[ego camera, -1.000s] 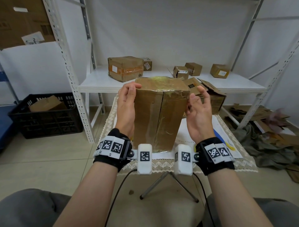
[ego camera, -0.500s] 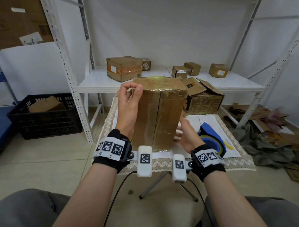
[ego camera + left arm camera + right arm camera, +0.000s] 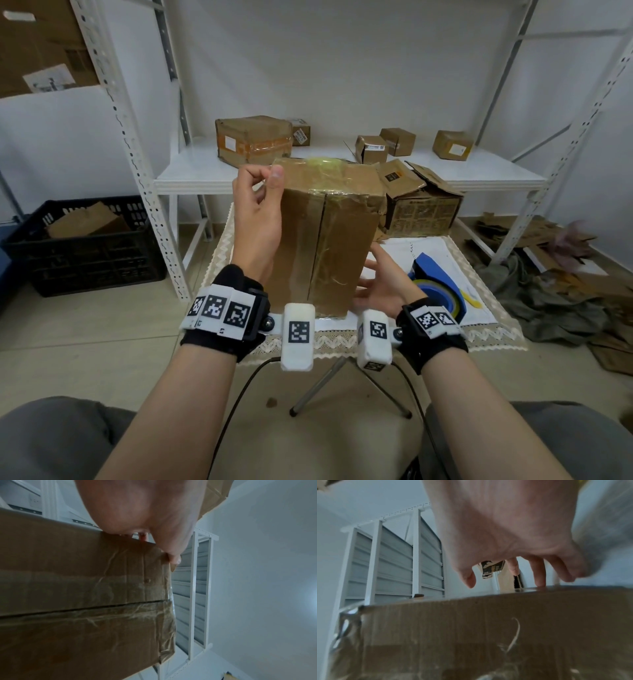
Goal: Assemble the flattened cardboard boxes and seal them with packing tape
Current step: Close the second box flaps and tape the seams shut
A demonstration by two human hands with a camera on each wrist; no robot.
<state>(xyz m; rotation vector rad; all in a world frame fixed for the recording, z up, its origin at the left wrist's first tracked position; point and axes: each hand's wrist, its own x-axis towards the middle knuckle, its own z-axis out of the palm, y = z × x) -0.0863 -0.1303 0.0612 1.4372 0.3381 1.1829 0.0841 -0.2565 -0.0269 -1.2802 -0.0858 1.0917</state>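
The step in hand looks like finishing or checking a seal: the cardboard box point(image 3: 325, 236) is standing on end on the table point(image 3: 472, 329), its flaps closed and a strip of clear packing tape point(image 3: 322, 246) running over the centre seam, wrinkled where it wraps the top edge.

On the left, the left hand point(image 3: 255, 219) is reaching up along the box's left side, palm toward the cardboard. Its fingers point(image 3: 275, 178) are curling at the top left corner, thumb and forefinger pinching what seems to be the tape end or the corner edge; the left wrist view is showing a fingertip pressing right at that taped corner, though whether it is lifting or smoothing I cannot tell.

In the middle, the box is sitting upright between both hands, leaning slightly if at all.

On the right, the right hand point(image 3: 380, 284) is lying low beside the box's lower right edge, palm up and turned inward. Its fingers point(image 3: 539, 574) are spreading loosely, tips just touching or nearly touching the cardboard, holding nothing.

Further right, the blue tape dispenser point(image 3: 438, 284) is resting on the table just behind that hand.

Judging by this, the next move probably calls for pressing the loose tape flat at the corner, then either turning the box to seal its other end or picking up the dispenser.
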